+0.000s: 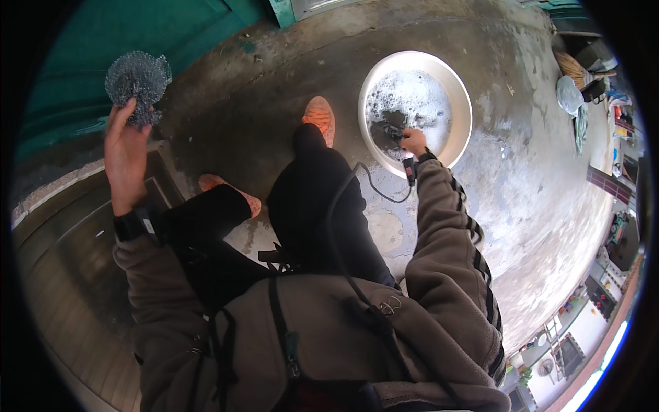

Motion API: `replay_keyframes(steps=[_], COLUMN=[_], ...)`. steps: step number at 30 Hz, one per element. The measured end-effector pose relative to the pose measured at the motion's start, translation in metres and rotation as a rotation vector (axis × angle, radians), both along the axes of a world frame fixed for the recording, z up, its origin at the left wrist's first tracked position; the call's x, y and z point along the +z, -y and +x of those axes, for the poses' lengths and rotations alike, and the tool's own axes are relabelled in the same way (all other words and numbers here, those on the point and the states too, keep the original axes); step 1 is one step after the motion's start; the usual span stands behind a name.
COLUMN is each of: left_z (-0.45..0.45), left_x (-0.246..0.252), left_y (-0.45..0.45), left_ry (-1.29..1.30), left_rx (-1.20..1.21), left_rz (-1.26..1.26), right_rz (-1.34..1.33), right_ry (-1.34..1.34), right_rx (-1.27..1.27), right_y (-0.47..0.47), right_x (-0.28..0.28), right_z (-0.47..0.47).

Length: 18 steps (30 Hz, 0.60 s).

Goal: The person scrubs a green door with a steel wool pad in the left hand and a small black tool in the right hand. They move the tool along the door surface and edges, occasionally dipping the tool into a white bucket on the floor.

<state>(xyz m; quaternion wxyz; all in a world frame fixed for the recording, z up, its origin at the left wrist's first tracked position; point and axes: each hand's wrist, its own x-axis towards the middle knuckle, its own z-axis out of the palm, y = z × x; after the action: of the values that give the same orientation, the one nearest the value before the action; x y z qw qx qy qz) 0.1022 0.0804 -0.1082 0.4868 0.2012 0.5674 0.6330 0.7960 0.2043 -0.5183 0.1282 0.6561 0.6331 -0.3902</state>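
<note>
My left hand [126, 149] is raised at the far left with a grey, wiry mesh scrubber [135, 82] in its fingers. Behind the scrubber is the green door panel [206, 31]; whether the two touch I cannot tell. On the right, my right hand [413, 141] reaches over the near rim of a pale round basin [458, 141]. Its fingertips are at the soapy water [412, 90], beside a dark patch among the white suds. What lies between those fingers, if anything, is hidden.
A black cable [332, 221] runs from my right wrist towards my chest. My orange shoes [320, 116] stand on the wet concrete floor [257, 98]. A slatted wooden surface [77, 288] lies at lower left. A straw broom [570, 68] and bags [569, 97] are at far right.
</note>
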Motion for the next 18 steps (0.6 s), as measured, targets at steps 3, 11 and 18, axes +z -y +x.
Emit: replay_keyframes(steps=[3, 11, 18], left_z=[-0.008, -0.003, -0.008], left_x=[-0.003, -0.001, -0.002], left_y=[0.002, 0.004, -0.003], left_ry=[0.033, 0.028, 0.016], left_rx=[0.009, 0.016, 0.02], left_rz=[-0.009, 0.014, 0.005], right_rz=[0.146, 0.465, 0.16], right_ry=[-0.231, 0.068, -0.165], right_rx=[-0.272, -0.16, -0.058], right_y=[-0.017, 0.002, -0.005], right_x=[0.022, 0.005, 0.015], right_z=[0.024, -0.029, -0.033])
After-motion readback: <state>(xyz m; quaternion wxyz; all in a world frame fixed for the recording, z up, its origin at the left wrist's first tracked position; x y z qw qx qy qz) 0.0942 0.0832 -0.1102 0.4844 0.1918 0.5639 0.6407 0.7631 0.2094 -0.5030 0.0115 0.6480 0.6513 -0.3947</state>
